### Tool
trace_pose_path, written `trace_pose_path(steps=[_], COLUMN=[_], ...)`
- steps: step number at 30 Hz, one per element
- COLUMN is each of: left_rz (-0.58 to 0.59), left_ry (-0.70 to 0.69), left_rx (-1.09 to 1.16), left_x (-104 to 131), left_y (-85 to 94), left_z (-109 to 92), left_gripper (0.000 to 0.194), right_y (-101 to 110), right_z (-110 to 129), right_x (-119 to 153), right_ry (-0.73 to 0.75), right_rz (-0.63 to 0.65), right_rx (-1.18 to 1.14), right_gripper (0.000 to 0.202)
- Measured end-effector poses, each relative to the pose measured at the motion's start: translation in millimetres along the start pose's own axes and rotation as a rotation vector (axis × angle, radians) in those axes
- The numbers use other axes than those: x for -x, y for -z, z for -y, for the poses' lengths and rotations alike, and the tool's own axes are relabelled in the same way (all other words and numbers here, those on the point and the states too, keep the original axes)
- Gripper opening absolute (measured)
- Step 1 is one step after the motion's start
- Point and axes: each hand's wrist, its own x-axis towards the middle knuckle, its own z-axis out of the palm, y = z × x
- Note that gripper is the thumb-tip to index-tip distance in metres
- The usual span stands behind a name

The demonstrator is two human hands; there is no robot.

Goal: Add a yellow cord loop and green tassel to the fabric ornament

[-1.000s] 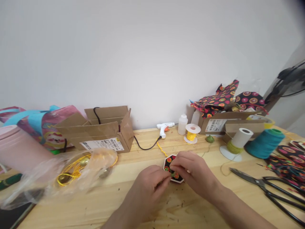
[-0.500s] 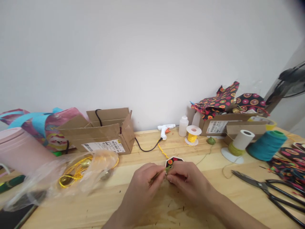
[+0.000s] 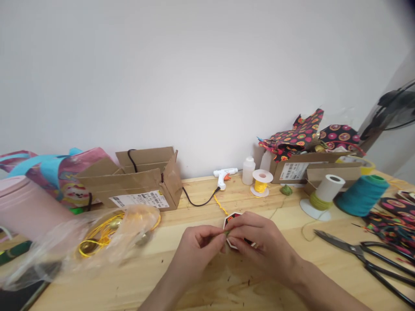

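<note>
My left hand (image 3: 202,246) and my right hand (image 3: 257,239) meet fingertip to fingertip low in the middle of the head view. Both are closed in a pinch on a green cord (image 3: 227,233), of which only a small bit shows between them. Partly hidden under my right fingers lies a flat, many-sided patterned piece (image 3: 231,217) with a white edge. A twisted yellow cord (image 3: 220,204) runs from its top toward the glue gun. A thin green strand leads from behind my right hand to a small green bundle (image 3: 286,189).
Open scissors (image 3: 355,249) lie at the right, near a green cord spool (image 3: 320,201) and a teal thread cone (image 3: 362,196). A white glue gun (image 3: 222,178), bottle (image 3: 248,171) and yellow cord spool (image 3: 260,186) stand behind. A cardboard box (image 3: 136,185) and plastic bag (image 3: 129,233) are left.
My right fingers have rolled forward over the patterned piece, and less of the green cord shows between the hands. More of the piece's lower edge shows. The camera view has shifted slightly.
</note>
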Motion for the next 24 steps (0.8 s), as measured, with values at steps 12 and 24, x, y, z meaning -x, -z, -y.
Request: trace_pose_path(steps=[12, 24], left_rz=[0.076, 0.062], left_ry=[0.031, -0.110], left_rx=[0.209, -0.226], left_x=[-0.8, 0.0], left_y=[4.0, -0.1], left_z=[5.4, -0.7], left_gripper=[0.015, 0.025], right_y=[1.6, 3.6], right_z=[1.0, 2.2], right_x=[-1.1, -0.8], right_ry=[-0.001, 0.023], right_rz=[-0.032, 0.097], right_rx=[0.019, 0.189], right_gripper=[0.017, 0.016])
